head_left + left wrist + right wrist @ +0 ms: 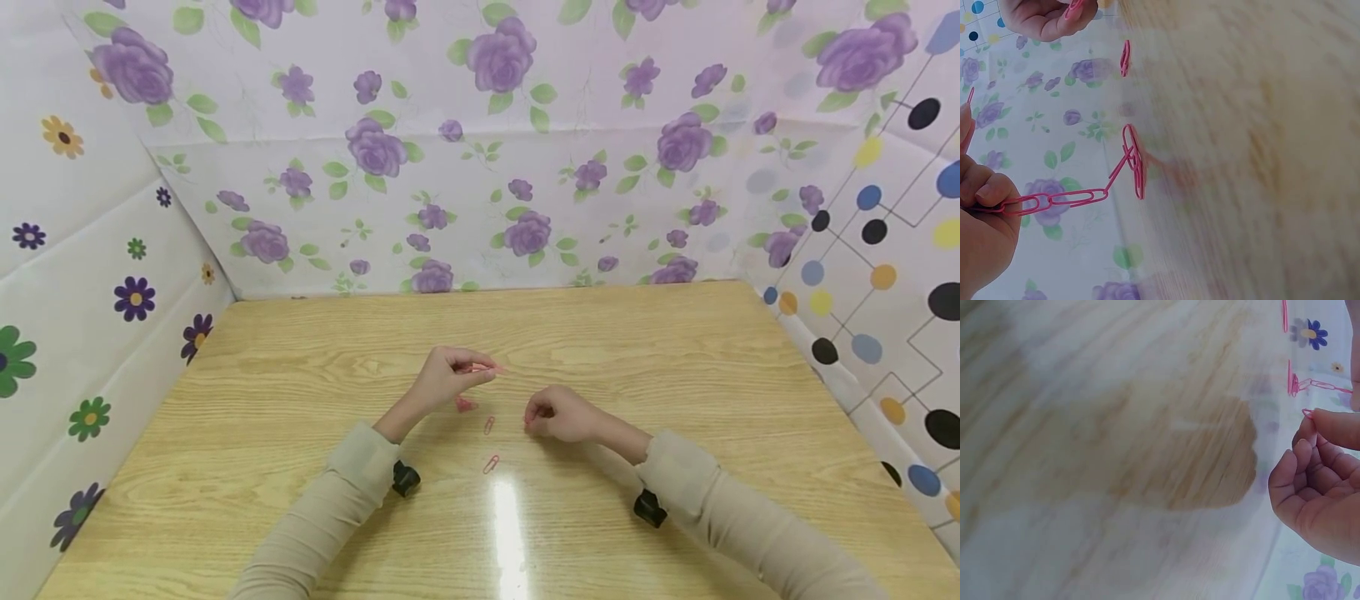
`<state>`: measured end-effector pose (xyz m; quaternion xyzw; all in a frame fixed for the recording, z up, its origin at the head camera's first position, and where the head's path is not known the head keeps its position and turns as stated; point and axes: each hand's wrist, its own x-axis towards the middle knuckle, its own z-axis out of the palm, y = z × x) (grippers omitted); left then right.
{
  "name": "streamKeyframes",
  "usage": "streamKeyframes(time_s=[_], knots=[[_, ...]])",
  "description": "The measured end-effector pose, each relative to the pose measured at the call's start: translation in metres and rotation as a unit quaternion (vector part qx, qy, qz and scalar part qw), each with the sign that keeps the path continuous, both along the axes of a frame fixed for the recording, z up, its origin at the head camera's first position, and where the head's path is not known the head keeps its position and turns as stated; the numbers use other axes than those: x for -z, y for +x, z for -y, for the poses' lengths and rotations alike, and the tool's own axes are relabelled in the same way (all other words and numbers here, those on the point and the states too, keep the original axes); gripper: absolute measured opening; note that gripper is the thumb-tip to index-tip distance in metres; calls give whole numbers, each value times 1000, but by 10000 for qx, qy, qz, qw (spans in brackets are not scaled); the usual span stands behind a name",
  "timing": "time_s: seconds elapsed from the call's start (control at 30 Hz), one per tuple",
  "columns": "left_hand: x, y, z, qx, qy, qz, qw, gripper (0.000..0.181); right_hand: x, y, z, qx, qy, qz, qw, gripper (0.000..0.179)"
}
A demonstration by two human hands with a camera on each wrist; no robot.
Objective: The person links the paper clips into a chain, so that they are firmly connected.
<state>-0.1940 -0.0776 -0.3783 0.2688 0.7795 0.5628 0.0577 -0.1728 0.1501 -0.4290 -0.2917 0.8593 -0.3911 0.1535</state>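
Note:
My left hand (pixel 442 379) pinches a chain of pink paper clips (pixel 1079 197) above the table. One clip end sticks out past its fingertips, and the lower links sag down to a small heap of clips (pixel 466 405) on the wood. To the right, my right hand (pixel 566 414) pinches a single pink paper clip (pixel 1307 413) between thumb and forefinger, its other fingers curled. Most of that clip is hidden by the fingertips. Between the hands lie two loose pink paper clips, an upper clip (pixel 489 425) and a nearer clip (pixel 491 464).
A wood-grain table (pixel 300 492) reaches back to a wall cloth with purple flowers (pixel 375 150). Patterned cloths also hang at the left and right sides. Black wrist-worn devices (pixel 406 478) sit below both sleeves. Light glares off the table's near middle.

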Motion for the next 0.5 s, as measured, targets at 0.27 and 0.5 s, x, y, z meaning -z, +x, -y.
streamKeyframes(time_s=[0.27, 0.5], knots=[[1, 0, 0, 50, -14, -27, 10000, 16, -3, 0, -4, 324, -253, 268, 9988, 14], [2, 0, 0, 61, 1, 9, 10000, 16, -8, 1, -6, 523, -420, 219, 9975, 12]])
